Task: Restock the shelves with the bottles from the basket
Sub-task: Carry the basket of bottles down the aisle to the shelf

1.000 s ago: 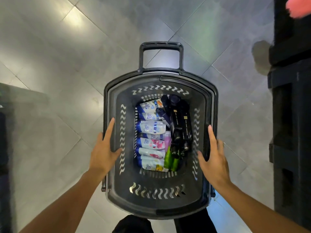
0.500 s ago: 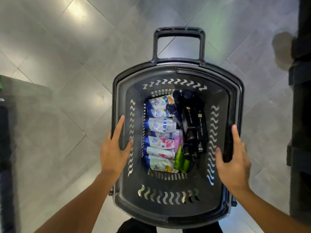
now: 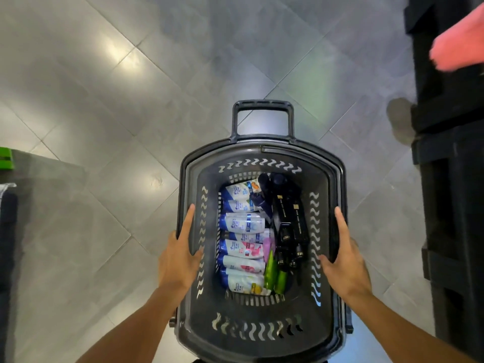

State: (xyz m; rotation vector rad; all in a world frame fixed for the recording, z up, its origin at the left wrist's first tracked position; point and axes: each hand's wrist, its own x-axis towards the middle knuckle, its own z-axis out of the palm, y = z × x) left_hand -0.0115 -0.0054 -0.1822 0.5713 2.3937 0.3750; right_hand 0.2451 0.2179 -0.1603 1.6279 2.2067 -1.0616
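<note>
At the far left edge, a bright green block (image 3: 5, 158) pokes into view above a dark shape too blurred to name, both over smooth grey floor tiles (image 3: 104, 106) laid on the diagonal and glossy with light spots. Next comes my left hand (image 3: 180, 258), laid flat on the left rim of the basket (image 3: 262, 344), fingers stretched and slightly spread, thumb hooked over the inner wall; it grips no bottle. That basket is dark matte plastic, rounded at the corners, its sloping walls pierced with rows of wavy slots, a looped pull handle (image 3: 262, 116) rising at its far end. On its slotted floor lie white shampoo bottles (image 3: 243, 247) with blue caps, stacked side by side, then two slim green bottles (image 3: 275, 273), then black boxy bottles (image 3: 290, 218) with gold marks. My right hand (image 3: 345, 260) rests on the right rim, fingers apart, thumb inside. Farthest right stands black stepped shelving (image 3: 450, 205), with a blurred pink shape (image 3: 458, 48) above.
</note>
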